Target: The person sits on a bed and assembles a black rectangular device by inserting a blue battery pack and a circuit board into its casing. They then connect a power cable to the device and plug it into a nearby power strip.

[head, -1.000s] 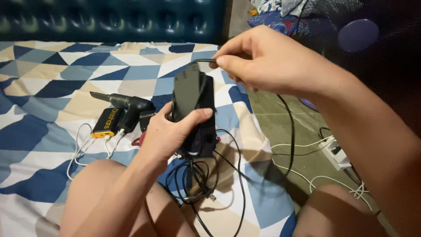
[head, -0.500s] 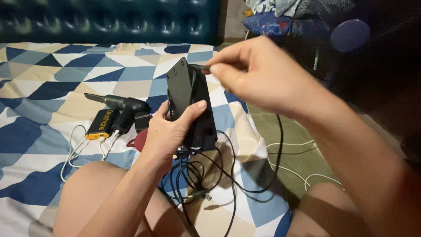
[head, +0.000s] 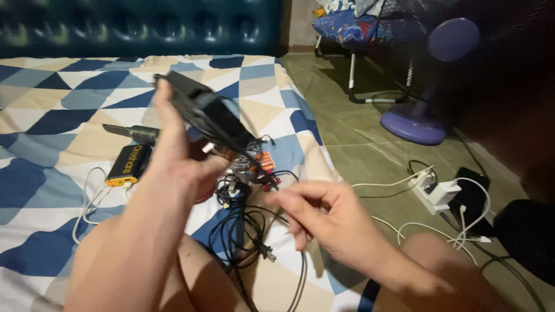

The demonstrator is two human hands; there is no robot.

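Left hand [head: 173, 156] has a closed grip on the flat black rectangular device [head: 208, 115], held up over the patterned bed sheet [head: 58, 115], long axis tilted from upper left down to lower right. Right hand [head: 329, 222] is loosely open, fingers just brushing the tangle of thin black cables [head: 243, 228]. Honestly, those dangling cables could snag and yank the device loose.
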